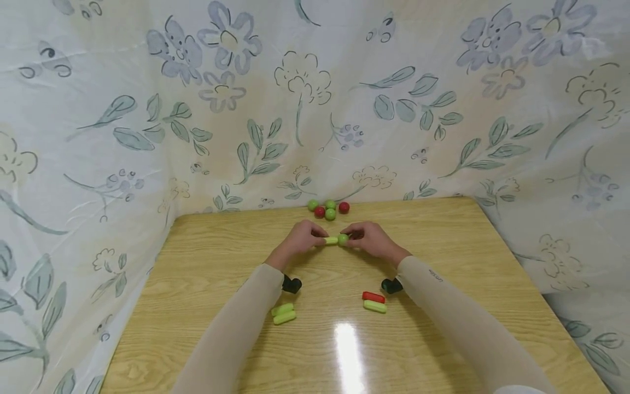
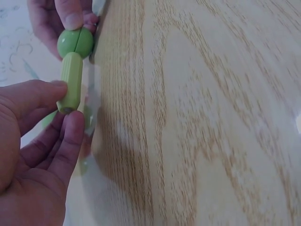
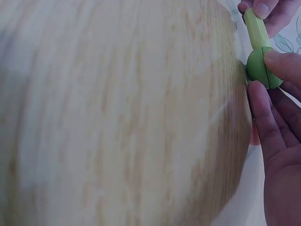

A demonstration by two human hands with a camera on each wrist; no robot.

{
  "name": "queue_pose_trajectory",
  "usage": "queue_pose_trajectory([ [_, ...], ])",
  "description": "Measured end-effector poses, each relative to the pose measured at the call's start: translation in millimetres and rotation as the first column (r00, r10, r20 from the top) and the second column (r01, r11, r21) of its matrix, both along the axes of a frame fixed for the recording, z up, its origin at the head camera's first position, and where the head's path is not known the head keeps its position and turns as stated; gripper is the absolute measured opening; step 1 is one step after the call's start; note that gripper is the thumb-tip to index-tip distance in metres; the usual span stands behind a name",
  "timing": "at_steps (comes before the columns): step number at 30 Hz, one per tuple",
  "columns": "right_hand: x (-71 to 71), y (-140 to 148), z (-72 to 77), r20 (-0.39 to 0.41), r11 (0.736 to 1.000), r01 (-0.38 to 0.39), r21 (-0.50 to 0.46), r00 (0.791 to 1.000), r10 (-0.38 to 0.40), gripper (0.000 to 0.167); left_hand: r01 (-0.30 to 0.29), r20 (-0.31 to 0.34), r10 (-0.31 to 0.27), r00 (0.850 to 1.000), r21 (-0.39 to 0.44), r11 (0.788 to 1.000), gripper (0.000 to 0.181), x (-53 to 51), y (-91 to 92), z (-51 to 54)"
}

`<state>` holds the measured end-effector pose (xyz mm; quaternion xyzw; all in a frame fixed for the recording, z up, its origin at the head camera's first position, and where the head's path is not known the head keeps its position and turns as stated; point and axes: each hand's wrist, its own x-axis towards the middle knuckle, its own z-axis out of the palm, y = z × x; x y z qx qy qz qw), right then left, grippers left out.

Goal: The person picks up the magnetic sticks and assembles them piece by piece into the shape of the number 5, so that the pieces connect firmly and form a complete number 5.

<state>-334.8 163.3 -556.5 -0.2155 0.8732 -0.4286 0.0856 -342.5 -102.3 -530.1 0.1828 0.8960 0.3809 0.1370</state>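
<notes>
Endwise, the rod (image 2: 72, 82) meets the ball (image 2: 68, 43) between left grip (image 1: 306, 237) and right grip (image 1: 371, 239).

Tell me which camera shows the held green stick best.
The left wrist view: the stick appears large, its ridged side and near end visible. The head view shows it small; the right wrist view catches it toward one corner.

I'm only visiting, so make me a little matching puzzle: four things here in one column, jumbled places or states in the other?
1. left hand
2. right hand
3. red stick
4. five balls

A. pinching a green ball
B. near the far edge of the table
C. pinching a light-green stick
D. beside a loose light-green stick

Pairs: 1-C, 2-A, 3-D, 4-B
</notes>
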Motion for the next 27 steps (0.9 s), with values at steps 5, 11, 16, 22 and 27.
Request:
queue_pose_trajectory([
  [5, -1.5, 0.6, -2.0, -0.002, 1.000, 0.001, 0.002, 1.000, -0.001, 0.027, -0.011, 0.005, 0.011, 1.000, 0.013, 1.000, 0.018, -0.4, -1.9, 0.2],
  [11, -2.0, 0.6, -2.7, -0.009, 1.000, -0.004, 0.000, 1.000, 0.004, 0.028, -0.058, -0.018, 0.060, 0.998, 0.073, 0.996, 0.023, -1.7, -6.7, 0.5],
  [16, -0.9, 1.9, -0.3, -0.005, 1.000, 0.007, -0.005, 1.000, -0.007, 0.027, -0.097, -0.031, 0.100, 0.994, 0.096, 0.991, 0.026, -6.0, -9.2, 4.2],
  [22, -1.9, 1.6, -0.9, -0.005, 1.000, -0.002, -0.008, 1.000, 0.002, 0.029, -0.143, -0.066, 0.152, 0.986, 0.121, 0.982, 0.030, -16.9, -12.9, 8.6],
  [27, -0.9, 0.7, -2.4, 0.002, 1.000, -0.003, -0.025, 1.000, 0.003, 0.028, -0.149, -0.090, 0.158, 0.983, 0.097, 0.984, 0.038, -24.8, -16.3, 13.0],
])
